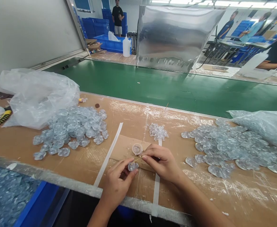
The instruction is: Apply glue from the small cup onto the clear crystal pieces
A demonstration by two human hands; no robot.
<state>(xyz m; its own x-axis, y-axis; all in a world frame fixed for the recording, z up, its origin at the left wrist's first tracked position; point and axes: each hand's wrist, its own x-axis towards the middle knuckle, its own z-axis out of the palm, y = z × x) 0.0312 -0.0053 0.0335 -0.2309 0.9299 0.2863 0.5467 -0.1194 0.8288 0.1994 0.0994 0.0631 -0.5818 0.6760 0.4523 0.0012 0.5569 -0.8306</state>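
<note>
Here we are above the tabletop (86, 167), and the left hand (119, 180) has a clear piece (133, 166) in a narrow grip between thumb and fingers, just in front of a small cup (137, 149). The right hand (161, 160) pinches a thin stick (138, 159), angled down toward that piece, and here's the danger: the piece looks smooth, so a firm poke could skid the tip or spin the piece loose. Watch that cup, too! It sits close by the right fingers, and a stray knuckle could tip it over. Beyond lies the pile of tiny pieces (157, 131), loose enough to scatter if the hand swings forward. Now, what can't we see? The piece's underside hides in the left hand, the stick's tip blurs against the clear surface, and whether they touch is tough to call. The cup's contents? Too small to tell. Out wide, the right-hand heap (233, 148) runs off the edge of view, and the blue crate (33, 206) at lower left is cut off.
</note>
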